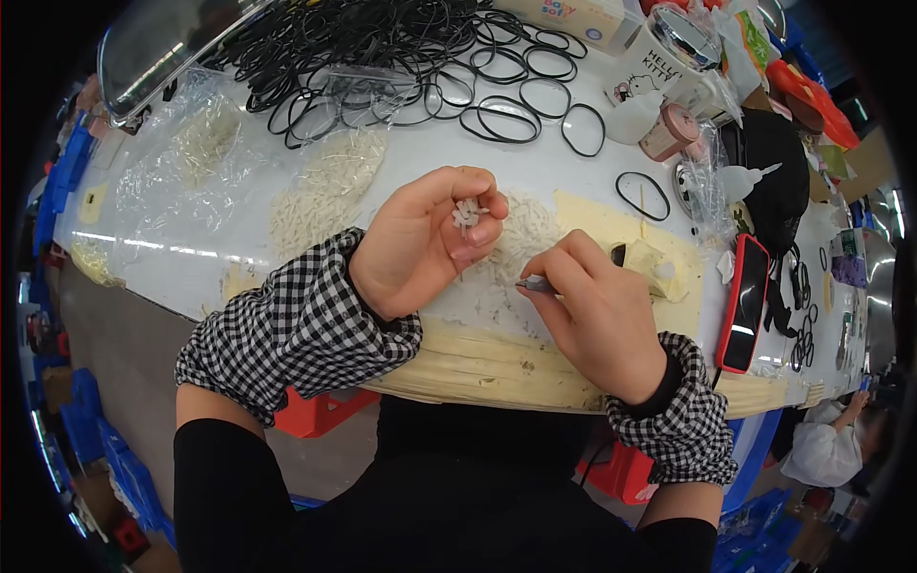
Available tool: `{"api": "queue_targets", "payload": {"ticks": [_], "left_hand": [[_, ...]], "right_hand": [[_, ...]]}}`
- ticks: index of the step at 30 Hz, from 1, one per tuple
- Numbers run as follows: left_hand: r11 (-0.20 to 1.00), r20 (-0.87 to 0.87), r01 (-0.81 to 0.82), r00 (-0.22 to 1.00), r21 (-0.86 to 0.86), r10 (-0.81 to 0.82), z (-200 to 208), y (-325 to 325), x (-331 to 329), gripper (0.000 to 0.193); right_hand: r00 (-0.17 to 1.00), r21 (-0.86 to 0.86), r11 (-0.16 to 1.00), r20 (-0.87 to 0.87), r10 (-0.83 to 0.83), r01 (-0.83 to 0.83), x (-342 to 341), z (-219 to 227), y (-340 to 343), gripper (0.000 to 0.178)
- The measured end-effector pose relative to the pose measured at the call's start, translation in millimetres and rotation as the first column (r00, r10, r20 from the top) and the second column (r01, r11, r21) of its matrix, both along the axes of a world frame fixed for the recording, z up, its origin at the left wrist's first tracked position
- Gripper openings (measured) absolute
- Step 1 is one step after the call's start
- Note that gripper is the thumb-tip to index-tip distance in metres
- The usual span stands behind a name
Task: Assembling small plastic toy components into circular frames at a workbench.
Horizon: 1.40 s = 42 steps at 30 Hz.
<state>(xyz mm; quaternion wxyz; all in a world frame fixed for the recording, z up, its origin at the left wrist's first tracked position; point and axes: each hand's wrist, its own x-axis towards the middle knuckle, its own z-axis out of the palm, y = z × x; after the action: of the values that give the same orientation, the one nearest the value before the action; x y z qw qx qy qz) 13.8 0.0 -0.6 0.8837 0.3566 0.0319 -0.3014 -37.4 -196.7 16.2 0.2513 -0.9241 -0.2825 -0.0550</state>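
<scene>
I am cupping a cluster of small white pieces (466, 216) in my left hand (420, 239), its fingers curling around them. My right hand (597, 310) is pinching a small grey object (537, 284) between thumb and fingers; I cannot tell its kind. Behind and between my hands, a pile of loose white pieces (525, 229) is lying on the surface (435, 148). I am probably handling the pieces in small batches; the next move seems to be calling for a light, precise pinch without spilling the cupped ones.
</scene>
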Motion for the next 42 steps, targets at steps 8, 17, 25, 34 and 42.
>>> {"api": "queue_targets", "payload": {"ticks": [8, 17, 25, 34, 42], "left_hand": [[1.000, 0.011, -0.006, 1.000, 0.015, 0.006, 1, 0, -1, 0.014], [0.941, 0.090, 0.184, 0.972, 0.284, -0.217, 2, -2, -6, 0.017], [0.922, 0.093, 0.296, 0.940, 0.249, -0.327, -1, 0, -7, 0.016], [0.949, 0.152, 0.255, 0.947, 0.187, -0.285, 2, 0, -6, 0.015], [0.940, 0.271, 0.262, 0.909, 0.219, -0.316, 0, 1, -4, 0.015]], "right_hand": [[0.999, -0.136, 0.990, 0.035, 0.024, -0.019, 2, -14, 4, 0.015], [0.958, 0.100, 0.990, 0.258, -0.123, 0.100, 8, -4, 3, 0.023], [0.857, 0.056, 0.997, 0.511, -0.070, 0.047, 10, -2, 0, 0.018], [0.924, 0.206, 0.978, 0.376, -0.070, -0.010, 9, 2, 1, 0.025], [0.989, 0.164, 0.978, -0.086, -0.116, 0.129, 4, 11, -1, 0.032]]}}
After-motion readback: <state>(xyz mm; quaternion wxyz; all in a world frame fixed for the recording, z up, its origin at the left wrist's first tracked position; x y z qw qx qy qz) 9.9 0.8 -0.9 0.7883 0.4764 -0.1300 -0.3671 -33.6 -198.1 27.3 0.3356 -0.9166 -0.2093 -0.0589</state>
